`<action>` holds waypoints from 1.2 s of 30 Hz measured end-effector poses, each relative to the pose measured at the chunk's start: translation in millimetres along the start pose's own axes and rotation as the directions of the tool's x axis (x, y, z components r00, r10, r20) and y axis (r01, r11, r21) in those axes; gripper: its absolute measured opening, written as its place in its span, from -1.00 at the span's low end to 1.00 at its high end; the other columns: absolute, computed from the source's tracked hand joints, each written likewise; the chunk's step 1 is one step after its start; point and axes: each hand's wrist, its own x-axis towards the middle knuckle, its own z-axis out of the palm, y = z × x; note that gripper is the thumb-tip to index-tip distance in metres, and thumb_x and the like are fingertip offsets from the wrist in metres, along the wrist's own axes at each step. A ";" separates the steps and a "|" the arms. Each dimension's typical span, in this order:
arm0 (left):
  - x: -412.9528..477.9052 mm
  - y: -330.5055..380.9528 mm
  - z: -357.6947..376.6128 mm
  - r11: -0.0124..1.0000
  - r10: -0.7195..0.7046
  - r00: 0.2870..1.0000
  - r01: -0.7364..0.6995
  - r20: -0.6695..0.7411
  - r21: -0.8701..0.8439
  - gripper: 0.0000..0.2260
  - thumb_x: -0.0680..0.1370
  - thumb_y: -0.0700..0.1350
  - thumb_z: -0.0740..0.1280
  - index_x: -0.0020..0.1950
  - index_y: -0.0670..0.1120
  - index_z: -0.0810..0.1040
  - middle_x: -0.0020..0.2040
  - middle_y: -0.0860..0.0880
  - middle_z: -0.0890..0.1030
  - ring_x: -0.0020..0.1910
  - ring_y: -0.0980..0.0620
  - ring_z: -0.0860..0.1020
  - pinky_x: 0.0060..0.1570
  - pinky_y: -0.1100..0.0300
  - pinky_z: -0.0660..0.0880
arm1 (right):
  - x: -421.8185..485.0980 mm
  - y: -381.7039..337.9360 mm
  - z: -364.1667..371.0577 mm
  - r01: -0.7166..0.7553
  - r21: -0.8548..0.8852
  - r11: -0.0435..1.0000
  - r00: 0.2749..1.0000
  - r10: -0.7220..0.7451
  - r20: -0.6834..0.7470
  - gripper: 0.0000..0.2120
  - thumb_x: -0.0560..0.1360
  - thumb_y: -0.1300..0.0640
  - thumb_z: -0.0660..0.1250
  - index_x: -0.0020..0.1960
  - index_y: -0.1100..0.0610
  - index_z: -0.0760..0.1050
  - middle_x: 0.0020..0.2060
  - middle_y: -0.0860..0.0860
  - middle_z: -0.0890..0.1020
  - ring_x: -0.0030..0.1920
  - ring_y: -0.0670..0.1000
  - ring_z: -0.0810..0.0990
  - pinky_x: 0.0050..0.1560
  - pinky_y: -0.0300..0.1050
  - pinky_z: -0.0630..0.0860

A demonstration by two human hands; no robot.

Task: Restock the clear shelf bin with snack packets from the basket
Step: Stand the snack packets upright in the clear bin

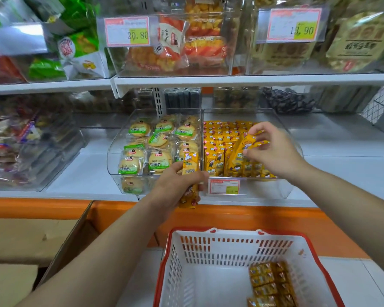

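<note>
A clear shelf bin (pixel 286 187) on the middle shelf holds several upright yellow snack packets (pixel 217 147). Over this bin, my right hand (pixel 273 151) pinches one yellow packet (pixel 242 147) tilted above the rows. In front of the bin's left edge, my left hand (pixel 175 187) grips another stack of yellow packets (pixel 190 173) held upright. Below, a white basket with a red rim (pixel 186 273) contains several more yellow packets (pixel 271 282) in its right corner.
A neighbouring clear bin (pixel 113 156) of round green-labelled cakes stands just left of the target bin. An orange shelf edge (pixel 253 216) runs between bin and basket. An open cardboard box (pixel 60 247) sits at the lower left. Upper shelf bins carry price tags.
</note>
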 end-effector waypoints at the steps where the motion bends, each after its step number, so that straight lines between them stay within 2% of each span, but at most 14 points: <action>1: 1.8 -0.3 -1.3 1.000 -0.001 1.000 0.001 -0.009 0.003 -0.23 0.43 -0.11 0.59 0.54 -0.20 0.30 -0.15 -0.16 0.74 -0.15 -0.08 0.72 -0.22 0.06 0.67 | 7.7 2.4 5.6 0.028 -0.087 0.996 1.000 -0.027 0.007 -0.62 0.36 0.20 0.57 -0.01 -0.09 0.46 -0.09 -0.08 0.56 -0.27 0.01 0.62 -0.20 -0.08 0.53; 5: 7.7 -2.1 -6.2 0.999 0.009 0.999 -0.008 -0.034 0.039 -0.26 0.42 -0.06 0.60 0.51 -0.17 0.36 0.00 -0.17 0.72 -0.10 -0.05 0.74 -0.20 0.09 0.64 | 34.0 16.8 37.3 0.023 -0.255 0.967 0.999 -0.009 0.054 -0.62 0.33 0.16 0.60 -0.02 -0.05 0.48 -0.14 -0.04 0.57 -0.22 0.01 0.55 -0.25 -0.16 0.40; 10: 9.9 -1.8 -13.9 0.992 0.020 0.999 -0.015 -0.038 0.122 -0.30 0.41 0.00 0.60 0.48 -0.09 0.41 -0.04 -0.11 0.74 -0.08 -0.03 0.74 -0.08 0.02 0.68 | 48.4 29.4 67.1 0.024 -0.368 0.929 0.994 0.017 0.110 -0.63 0.31 0.20 0.62 -0.02 -0.02 0.52 -0.24 -0.06 0.55 -0.24 -0.04 0.52 -0.34 -0.19 0.36; 13: 11.5 -2.2 -16.7 0.986 0.039 0.999 -0.033 -0.035 0.162 -0.54 0.40 0.01 0.61 0.23 -0.01 0.56 -0.12 -0.08 0.75 -0.05 -0.10 0.73 0.08 -0.16 0.66 | 49.2 35.2 76.1 -0.011 -0.400 0.917 0.991 0.063 0.118 -0.63 0.29 0.21 0.63 -0.01 0.00 0.57 -0.27 -0.10 0.55 -0.29 -0.11 0.52 -0.40 -0.22 0.37; 15: 14.0 -3.6 -17.2 0.986 0.051 0.998 -0.045 -0.035 0.162 -0.67 0.39 0.01 0.61 0.06 0.08 0.56 -0.16 -0.05 0.75 -0.03 -0.14 0.73 0.12 -0.23 0.63 | 49.5 36.9 78.3 -0.023 -0.421 0.907 0.990 0.079 0.117 -0.63 0.29 0.19 0.64 0.01 0.00 0.58 -0.26 -0.11 0.55 -0.28 -0.10 0.53 -0.41 -0.24 0.34; 16: 15.5 -4.5 -17.5 0.987 0.053 0.998 -0.046 -0.037 0.156 -0.66 0.39 0.00 0.61 0.04 0.09 0.53 -0.18 -0.02 0.75 -0.03 -0.12 0.73 0.12 -0.22 0.63 | 49.6 37.0 78.3 -0.026 -0.425 0.905 0.990 0.084 0.117 -0.62 0.29 0.18 0.64 0.03 0.01 0.58 -0.26 -0.10 0.56 -0.27 -0.09 0.54 -0.42 -0.25 0.34; 18: 17.3 -5.5 -17.2 0.987 0.045 0.998 -0.038 -0.042 0.156 -0.55 0.39 0.01 0.61 0.17 0.02 0.49 -0.19 0.00 0.74 -0.07 -0.07 0.74 0.09 -0.15 0.65 | 48.0 35.2 75.6 -0.028 -0.422 0.906 0.987 0.093 0.134 -0.59 0.31 0.17 0.63 0.09 0.03 0.58 -0.25 -0.09 0.59 -0.26 -0.07 0.57 -0.42 -0.24 0.38; 20: 17.7 -5.4 -15.0 0.985 0.043 0.999 -0.038 -0.030 0.166 -0.38 0.39 0.02 0.61 0.37 -0.06 0.46 -0.17 -0.03 0.75 -0.11 -0.05 0.73 0.04 -0.08 0.67 | 41.8 28.4 67.8 -0.017 -0.439 0.898 0.985 0.090 0.146 -0.57 0.35 0.10 0.60 0.16 0.01 0.56 -0.20 -0.08 0.63 -0.20 -0.04 0.60 -0.30 -0.15 0.52; 23: 17.5 -5.9 -10.3 0.983 0.047 0.999 -0.042 -0.023 0.176 -0.33 0.39 0.03 0.61 0.42 -0.05 0.45 -0.10 -0.06 0.75 -0.07 -0.07 0.73 0.04 -0.08 0.66 | 24.6 13.9 46.4 0.057 -0.483 0.874 0.989 0.016 0.146 -0.63 0.41 0.01 0.53 0.18 -0.04 0.56 -0.10 -0.10 0.63 -0.16 -0.06 0.59 -0.11 -0.05 0.58; 25: 17.9 -7.2 -4.3 0.980 0.067 0.998 -0.064 -0.013 0.188 -0.42 0.39 0.02 0.61 0.35 -0.03 0.51 -0.12 0.01 0.74 -0.11 0.00 0.73 -0.04 0.02 0.66 | 6.1 4.0 30.7 0.071 -0.352 0.933 0.986 -0.013 0.163 -0.76 0.43 0.03 0.50 0.09 -0.05 0.59 -0.18 -0.14 0.64 -0.23 -0.13 0.59 -0.14 -0.09 0.55; 27: 16.1 -9.0 5.4 0.974 0.097 0.995 -0.098 0.016 0.206 -0.51 0.41 -0.01 0.60 0.28 -0.02 0.55 -0.16 0.08 0.74 -0.18 0.12 0.72 -0.16 0.21 0.61 | -16.7 -7.4 19.6 -0.011 -0.095 0.995 0.971 0.033 0.237 -0.87 0.49 0.08 0.45 0.03 -0.05 0.61 -0.27 -0.12 0.65 -0.27 -0.14 0.64 -0.22 -0.09 0.58; 30: 10.8 -12.9 26.4 0.963 0.152 0.983 -0.170 0.098 0.211 -0.59 0.44 -0.12 0.58 0.24 -0.06 0.56 -0.24 0.16 0.72 -0.29 0.25 0.67 -0.31 0.42 0.49 | -41.8 -22.4 16.8 -0.176 0.196 0.965 0.934 0.102 0.342 -0.90 0.56 0.09 0.37 0.07 -0.02 0.60 -0.19 -0.02 0.69 -0.23 0.04 0.72 -0.26 0.01 0.63; 32: 7.8 -16.2 38.9 0.957 0.177 0.976 -0.201 0.130 0.208 -0.58 0.46 -0.16 0.57 0.26 -0.08 0.52 -0.21 0.13 0.72 -0.27 0.27 0.65 -0.29 0.43 0.49 | -48.5 -28.1 19.1 -0.231 0.254 0.939 0.920 0.126 0.370 -0.89 0.55 0.03 0.40 0.06 -0.01 0.59 -0.21 0.01 0.69 -0.26 0.05 0.70 -0.24 0.02 0.64; 36: 2.3 -17.6 55.6 0.940 0.214 0.967 -0.242 0.138 0.240 -0.55 0.45 -0.09 0.58 0.26 0.02 0.50 -0.02 0.03 0.71 -0.15 0.20 0.66 -0.18 0.33 0.54 | -52.9 -27.4 12.6 -0.205 0.238 0.949 0.915 0.099 0.391 -0.71 0.47 0.01 0.48 0.15 0.00 0.52 -0.37 0.06 0.62 -0.34 0.01 0.65 -0.27 -0.11 0.61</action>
